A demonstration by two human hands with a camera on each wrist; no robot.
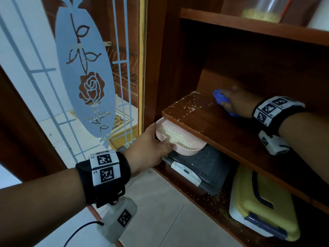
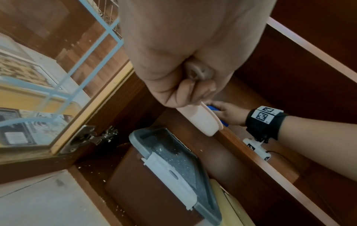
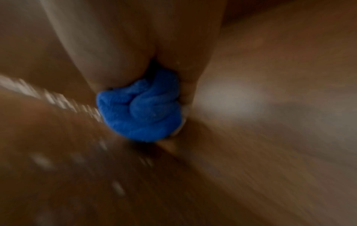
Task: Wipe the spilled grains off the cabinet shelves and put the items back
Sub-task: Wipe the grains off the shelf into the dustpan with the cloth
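Observation:
My left hand [image 1: 156, 139] grips the rim of a pale pink bowl [image 1: 179, 138] held just under the front edge of the middle shelf [image 1: 213, 122]. A heap of white grains [image 1: 170, 135] lies in the bowl. Loose grains [image 1: 192, 106] dot the shelf's left end. Farther back on that shelf my right hand [image 1: 233, 102] presses a bunched blue cloth [image 1: 220, 98] onto the wood. The right wrist view is blurred and shows the blue cloth [image 3: 141, 108] held in the hand. In the left wrist view the pink bowl [image 2: 203, 120] hangs from my curled fingers [image 2: 185, 94].
Below, a grey lidded box [image 1: 204, 168] and a yellow lidded box [image 1: 263, 202] sit on the bottom shelf among scattered grains [image 1: 217, 198]. A clear jar of grain [image 1: 263, 13] stands on the top shelf. The glass door [image 1: 71, 77] with a rose pattern stands open at the left.

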